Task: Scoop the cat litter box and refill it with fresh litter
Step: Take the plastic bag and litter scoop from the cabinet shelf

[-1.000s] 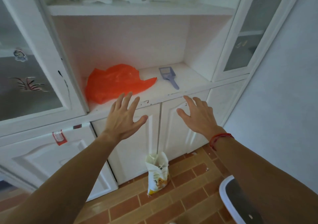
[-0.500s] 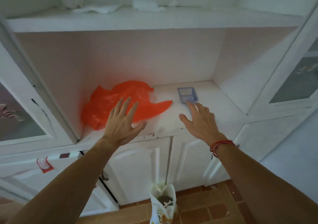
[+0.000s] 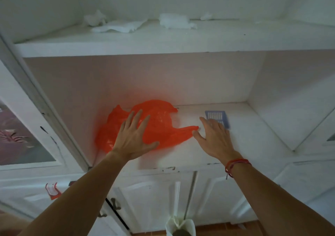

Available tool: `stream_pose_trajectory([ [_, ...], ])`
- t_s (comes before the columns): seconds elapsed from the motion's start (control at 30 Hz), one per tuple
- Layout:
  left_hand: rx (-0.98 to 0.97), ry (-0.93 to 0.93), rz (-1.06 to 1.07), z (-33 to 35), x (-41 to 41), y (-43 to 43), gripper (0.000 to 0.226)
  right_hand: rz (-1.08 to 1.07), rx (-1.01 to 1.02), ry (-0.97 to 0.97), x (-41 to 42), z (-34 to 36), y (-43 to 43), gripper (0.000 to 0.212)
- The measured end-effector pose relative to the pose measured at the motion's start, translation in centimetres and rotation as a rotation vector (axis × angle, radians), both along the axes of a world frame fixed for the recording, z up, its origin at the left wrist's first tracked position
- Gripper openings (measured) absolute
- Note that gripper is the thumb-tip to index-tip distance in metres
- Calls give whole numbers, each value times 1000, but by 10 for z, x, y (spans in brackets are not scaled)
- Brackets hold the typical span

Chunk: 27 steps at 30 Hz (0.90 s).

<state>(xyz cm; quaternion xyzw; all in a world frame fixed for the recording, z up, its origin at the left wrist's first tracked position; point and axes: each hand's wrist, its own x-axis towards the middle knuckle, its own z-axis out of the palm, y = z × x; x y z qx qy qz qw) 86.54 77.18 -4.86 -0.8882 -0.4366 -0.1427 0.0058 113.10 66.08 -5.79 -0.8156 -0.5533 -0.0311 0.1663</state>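
Observation:
A blue slotted litter scoop (image 3: 216, 117) lies on the white cabinet shelf (image 3: 253, 127), toward the back right. My right hand (image 3: 213, 138) hovers flat over the scoop's handle, fingers spread, and hides that handle. An orange plastic bag (image 3: 159, 127) lies crumpled on the shelf's left half. My left hand (image 3: 134, 137) is spread open over the bag's front part; whether it touches the bag I cannot tell. An open white litter bag (image 3: 180, 226) stands on the floor below, against the cabinet doors.
An upper shelf (image 3: 163, 41) carries crumpled white paper or plastic (image 3: 117, 25). Glass cabinet doors flank the open niche, one at the left (image 3: 21, 139). White lower doors (image 3: 154, 199) with small handles sit beneath. Brown floor tile shows at the bottom right (image 3: 226, 230).
The view has come closer and tilted up. Both hands have reached forward onto the shelf: the left over the orange bag, the right over the scoop's handle.

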Motion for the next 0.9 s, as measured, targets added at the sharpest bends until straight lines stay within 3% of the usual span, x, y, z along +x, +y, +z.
stream_pose_trajectory([
  [0.33,-91,82,20,-12,28,48,136,-262,-77,-46,44,-16,12,68],
  [0.53,-183,174,96,-34,37,65,140,-365,-126,95,60,-38,14,67],
  [0.73,-151,171,105,-56,42,69,127,-412,-56,142,64,-44,22,57],
  [0.9,-149,91,80,-62,43,71,94,-480,-50,206,71,-51,20,59],
])
